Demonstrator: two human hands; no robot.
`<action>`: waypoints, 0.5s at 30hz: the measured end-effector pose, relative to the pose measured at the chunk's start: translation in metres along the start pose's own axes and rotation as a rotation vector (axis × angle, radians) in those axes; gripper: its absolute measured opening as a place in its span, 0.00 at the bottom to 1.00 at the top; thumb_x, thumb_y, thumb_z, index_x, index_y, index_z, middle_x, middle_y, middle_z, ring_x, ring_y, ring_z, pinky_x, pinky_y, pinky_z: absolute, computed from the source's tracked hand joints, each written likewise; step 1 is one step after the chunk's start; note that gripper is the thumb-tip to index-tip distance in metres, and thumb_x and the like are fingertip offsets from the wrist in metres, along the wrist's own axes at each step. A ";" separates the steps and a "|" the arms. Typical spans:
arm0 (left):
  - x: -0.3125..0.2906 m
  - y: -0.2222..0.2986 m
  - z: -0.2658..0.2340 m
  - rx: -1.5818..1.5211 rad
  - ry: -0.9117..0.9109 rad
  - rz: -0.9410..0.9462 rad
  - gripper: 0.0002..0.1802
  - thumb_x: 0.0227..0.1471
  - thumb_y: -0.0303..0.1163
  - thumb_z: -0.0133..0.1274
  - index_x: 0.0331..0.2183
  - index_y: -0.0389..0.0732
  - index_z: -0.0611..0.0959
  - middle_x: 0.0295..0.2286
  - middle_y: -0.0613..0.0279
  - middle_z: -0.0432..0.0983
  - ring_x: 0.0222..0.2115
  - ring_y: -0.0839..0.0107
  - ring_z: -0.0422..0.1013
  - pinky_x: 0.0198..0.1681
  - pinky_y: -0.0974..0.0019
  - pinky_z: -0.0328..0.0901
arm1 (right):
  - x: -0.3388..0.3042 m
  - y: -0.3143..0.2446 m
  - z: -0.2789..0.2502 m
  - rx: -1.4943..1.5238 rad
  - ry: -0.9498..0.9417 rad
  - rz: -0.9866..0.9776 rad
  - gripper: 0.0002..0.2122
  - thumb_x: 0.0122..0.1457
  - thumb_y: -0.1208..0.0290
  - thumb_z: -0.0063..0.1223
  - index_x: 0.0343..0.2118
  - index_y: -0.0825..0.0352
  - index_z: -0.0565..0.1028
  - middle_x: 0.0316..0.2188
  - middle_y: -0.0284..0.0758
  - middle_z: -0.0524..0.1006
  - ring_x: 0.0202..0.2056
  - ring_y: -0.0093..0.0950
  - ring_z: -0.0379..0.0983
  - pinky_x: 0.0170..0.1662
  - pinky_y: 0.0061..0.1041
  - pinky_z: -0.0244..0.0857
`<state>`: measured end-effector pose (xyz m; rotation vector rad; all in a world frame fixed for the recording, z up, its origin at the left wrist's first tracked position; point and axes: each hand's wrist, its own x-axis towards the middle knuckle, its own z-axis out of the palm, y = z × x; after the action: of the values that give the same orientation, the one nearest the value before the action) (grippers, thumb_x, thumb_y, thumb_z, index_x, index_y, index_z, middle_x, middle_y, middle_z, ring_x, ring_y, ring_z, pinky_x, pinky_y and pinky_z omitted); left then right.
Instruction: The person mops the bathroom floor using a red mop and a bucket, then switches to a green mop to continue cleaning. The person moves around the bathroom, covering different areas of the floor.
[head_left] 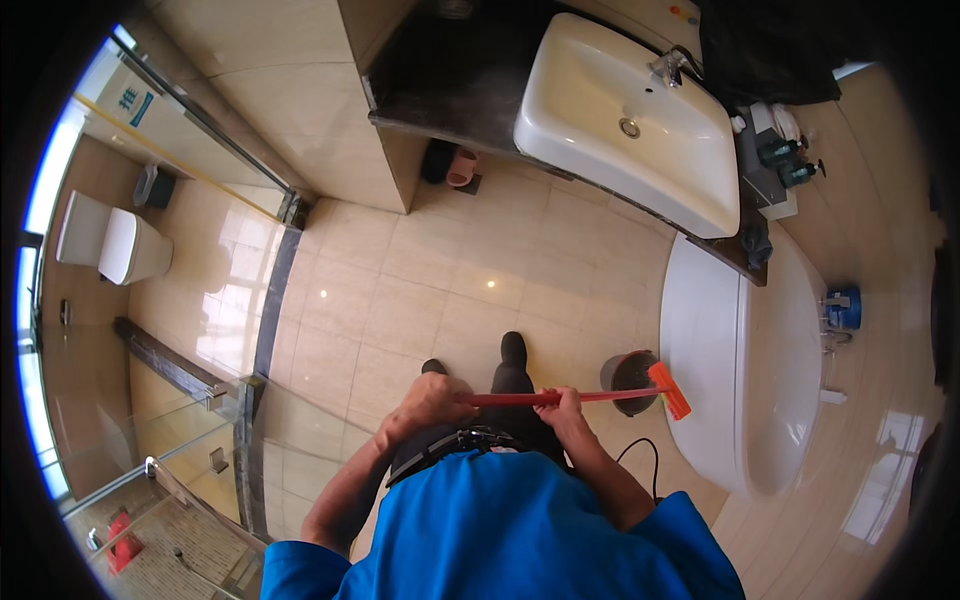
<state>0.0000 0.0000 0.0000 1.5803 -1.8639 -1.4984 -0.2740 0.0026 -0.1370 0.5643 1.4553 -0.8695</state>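
Observation:
A floor brush with a long red pole (510,399) lies level across the front of my body. My left hand (430,402) is closed around the pole's left end. Farther along, my right hand (562,405) grips it near the middle. The brush's flat orange head (670,391) is at the right end, in front of the bathtub's outer wall; its bristles cannot be made out. Behind the head and the pole's end stands a dark bucket (625,374) on the floor; the pole passes above it. Whether they touch is unclear.
A white bathtub (705,350) stands at the right. Ahead is a dark counter (450,95) with a white sink (575,110). Pink slippers (462,167) lie below it. A toilet (135,247) and glass panels (175,430) are at the left. A black cable (655,460) trails by my right side.

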 end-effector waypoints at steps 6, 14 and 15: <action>-0.034 -0.006 -0.015 -0.118 0.058 -0.021 0.13 0.33 0.35 0.53 0.25 0.37 0.77 0.18 0.53 0.71 0.20 0.65 0.69 0.25 0.69 0.63 | -0.023 0.019 0.027 -0.022 0.002 -0.055 0.06 0.42 0.73 0.39 0.13 0.64 0.61 0.11 0.33 0.64 0.17 0.28 0.62 0.27 0.31 0.57; -0.063 0.010 -0.040 -0.604 -0.014 -0.329 0.16 0.42 0.33 0.46 0.35 0.35 0.73 0.22 0.59 0.69 0.22 0.76 0.64 0.25 0.74 0.59 | -0.016 0.033 0.109 -0.204 -0.150 0.068 0.09 0.43 0.72 0.41 0.10 0.64 0.61 0.09 0.33 0.61 0.15 0.27 0.60 0.24 0.29 0.56; -0.063 0.010 -0.042 -0.660 -0.011 -0.362 0.16 0.42 0.32 0.46 0.35 0.35 0.72 0.22 0.60 0.69 0.22 0.77 0.63 0.25 0.74 0.59 | -0.009 0.036 0.120 -0.238 -0.168 0.082 0.09 0.43 0.72 0.41 0.10 0.64 0.61 0.09 0.33 0.61 0.15 0.27 0.60 0.23 0.29 0.56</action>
<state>0.0479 0.0300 0.0505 1.5988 -0.9359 -1.9933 -0.1716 -0.0698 -0.1255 0.3610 1.3495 -0.6521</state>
